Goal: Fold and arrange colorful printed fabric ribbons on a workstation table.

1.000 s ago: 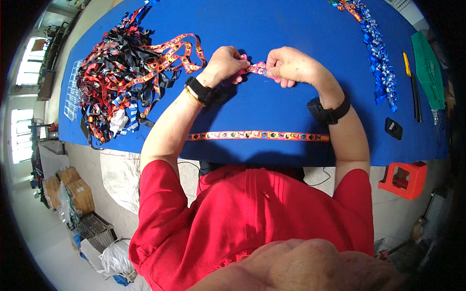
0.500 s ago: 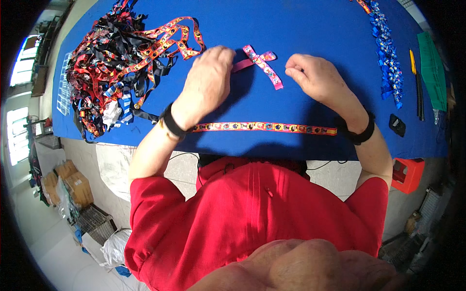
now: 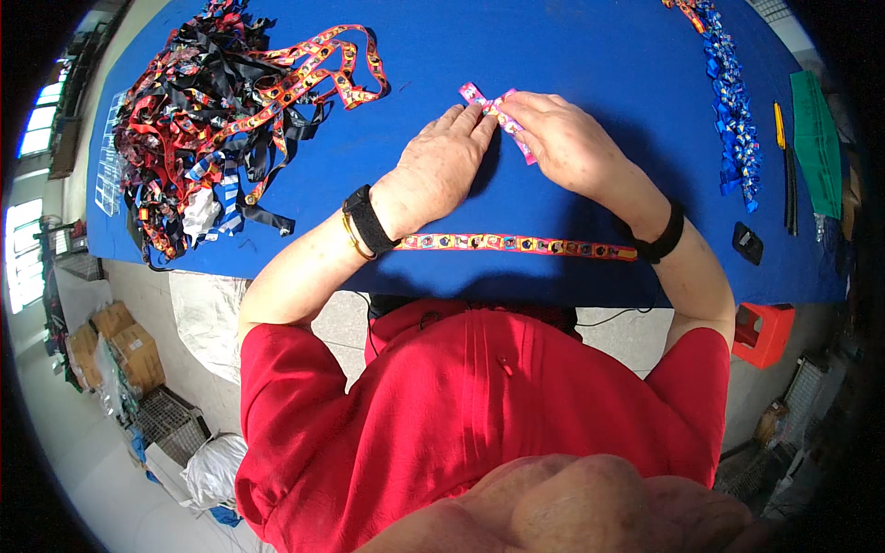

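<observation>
Left hand (image 3: 441,168) and right hand (image 3: 564,140) together, fingertips pressing crossed pink ribbon (image 3: 498,114) flat on blue table (image 3: 572,37). Risk: fold springing open if pressure eases. Patterned strip (image 3: 516,244) nearer wrists.

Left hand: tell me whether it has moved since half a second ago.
Yes. The left hand has shifted right along the blue table, away from the ribbon pile, and its fingers now meet the right hand on the pink ribbon piece.
</observation>
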`<state>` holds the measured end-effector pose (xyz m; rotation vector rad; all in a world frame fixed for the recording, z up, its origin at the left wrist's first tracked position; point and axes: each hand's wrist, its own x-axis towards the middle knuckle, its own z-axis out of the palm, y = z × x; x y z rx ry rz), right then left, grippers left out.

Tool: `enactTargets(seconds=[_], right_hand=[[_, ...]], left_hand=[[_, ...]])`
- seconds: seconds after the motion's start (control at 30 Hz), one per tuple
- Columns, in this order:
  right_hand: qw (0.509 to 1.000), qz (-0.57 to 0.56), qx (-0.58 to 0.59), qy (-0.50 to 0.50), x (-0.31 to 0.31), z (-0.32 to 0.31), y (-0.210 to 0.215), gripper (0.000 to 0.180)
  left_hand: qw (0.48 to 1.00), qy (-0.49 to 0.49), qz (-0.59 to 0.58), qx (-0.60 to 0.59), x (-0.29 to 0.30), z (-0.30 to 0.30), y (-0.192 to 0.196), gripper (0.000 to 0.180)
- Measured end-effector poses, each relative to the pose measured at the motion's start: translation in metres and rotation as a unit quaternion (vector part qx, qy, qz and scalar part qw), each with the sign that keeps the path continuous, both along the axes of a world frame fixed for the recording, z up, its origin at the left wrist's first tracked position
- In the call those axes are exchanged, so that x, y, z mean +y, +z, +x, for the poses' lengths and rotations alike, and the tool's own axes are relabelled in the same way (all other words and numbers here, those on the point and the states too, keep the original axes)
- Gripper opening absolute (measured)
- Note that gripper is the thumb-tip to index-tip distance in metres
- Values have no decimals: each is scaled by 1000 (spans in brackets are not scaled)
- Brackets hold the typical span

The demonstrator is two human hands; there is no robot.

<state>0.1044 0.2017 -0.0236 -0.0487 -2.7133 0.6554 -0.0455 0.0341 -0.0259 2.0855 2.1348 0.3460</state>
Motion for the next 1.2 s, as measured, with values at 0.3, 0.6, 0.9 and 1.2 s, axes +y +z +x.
enactTargets(seconds=[0.3, 0.6, 0.9, 1.2], right_hand=[[998, 61, -19, -29, 5, -7, -8, 30], [993, 89, -63, -52, 1, -7, -2, 36], [994, -3, -99, -42, 7, 19, 52, 44], [697, -487, -370, 375, -34, 64, 171, 32]], left_hand=[[999, 25, -41, 15, 9, 7, 10, 66], [996, 12, -82, 45, 14, 7, 16, 62], [999, -20, -25, -14, -15, 1, 26, 56], [995, 32, -79, -44, -109, 26, 53, 40]])
